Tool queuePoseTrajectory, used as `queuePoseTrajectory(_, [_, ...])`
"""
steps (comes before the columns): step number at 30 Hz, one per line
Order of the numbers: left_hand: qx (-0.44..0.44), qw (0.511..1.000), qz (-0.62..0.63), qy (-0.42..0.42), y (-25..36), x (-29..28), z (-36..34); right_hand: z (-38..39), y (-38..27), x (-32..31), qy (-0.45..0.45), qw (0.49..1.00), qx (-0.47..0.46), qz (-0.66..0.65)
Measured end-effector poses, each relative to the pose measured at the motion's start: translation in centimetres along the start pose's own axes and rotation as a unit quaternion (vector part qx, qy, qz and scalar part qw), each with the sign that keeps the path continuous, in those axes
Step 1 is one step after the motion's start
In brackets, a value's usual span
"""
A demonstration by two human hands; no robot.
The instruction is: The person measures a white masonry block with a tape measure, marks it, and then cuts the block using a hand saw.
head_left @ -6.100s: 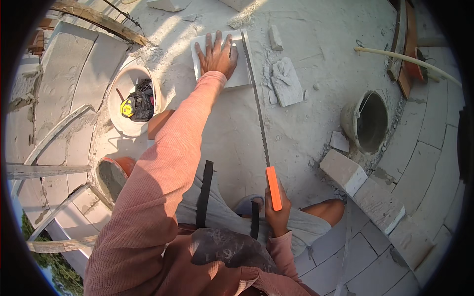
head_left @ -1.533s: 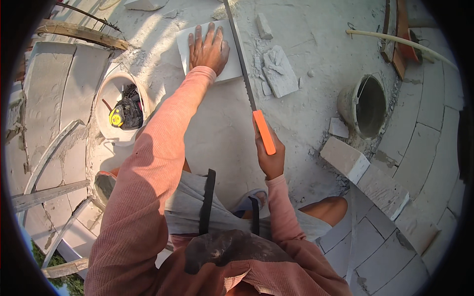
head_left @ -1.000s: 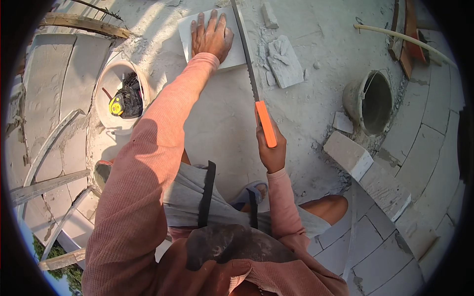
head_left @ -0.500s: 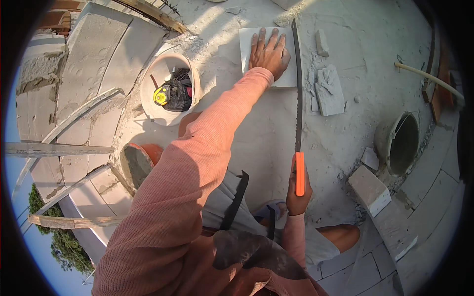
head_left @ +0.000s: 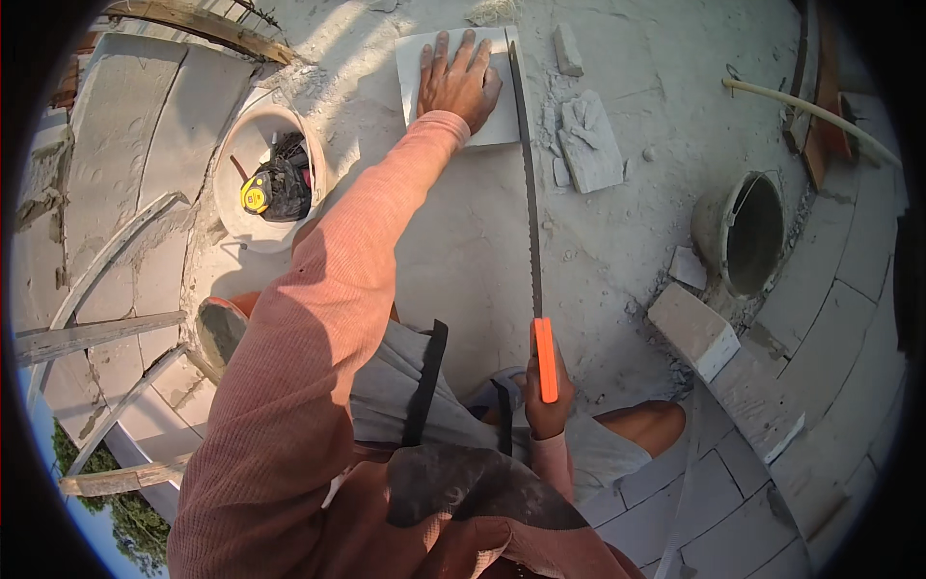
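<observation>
In the upper middle of the frame, the left hand [head_left: 458,90] lies palm down on a white block [head_left: 500,124], its fingers stretched out and slightly parted over the top face. The right hand [head_left: 552,410], below and to the right of the frame's centre, is wrapped around the orange handle of a saw [head_left: 531,217]. The dark blade runs from there almost straight up the frame, its far end along the block's right edge; how deep the teeth sit cannot be told. Just right of the blade, a broken slab [head_left: 590,147] lies on the dusty floor [head_left: 463,232], with a small oblong piece [head_left: 568,50] above it. At the upper left, a pale bucket [head_left: 230,183] holds a yellow tape measure [head_left: 255,195] and a black bag [head_left: 287,198]. A grey bucket [head_left: 711,232] leans on its side at the right, above a rectangular block [head_left: 687,323].
</observation>
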State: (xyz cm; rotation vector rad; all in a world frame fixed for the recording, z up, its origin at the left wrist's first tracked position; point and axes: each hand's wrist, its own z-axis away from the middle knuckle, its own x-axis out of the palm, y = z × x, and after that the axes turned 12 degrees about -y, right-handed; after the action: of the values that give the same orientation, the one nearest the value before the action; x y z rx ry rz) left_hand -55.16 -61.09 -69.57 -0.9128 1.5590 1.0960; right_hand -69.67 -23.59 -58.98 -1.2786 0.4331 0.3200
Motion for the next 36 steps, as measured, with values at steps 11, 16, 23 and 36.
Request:
queuePoseTrajectory(11, [0.003,0.999,-0.028,-0.018,0.0,-0.4,-0.3,-3.0,2.0,1.4,-0.038,0.998,0.037,-0.031])
queuePoseTrajectory(16, [0.007,1.0,-0.022,-0.01,-0.1,-0.3,0.0,1.0,-1.1,-0.9,-0.074,0.98,0.183,-0.017])
queuePoseTrajectory(23, [0.002,1.0,-0.025,-0.018,-0.1,-0.4,-0.3,-6.0,1.3,2.0,-0.016,0.996,0.008,-0.082])
queuePoseTrajectory(36, [0.01,1.0,-0.026,-0.002,0.0,-0.2,0.1,-5.7,2.3,2.3,-0.012,0.997,0.042,-0.061])
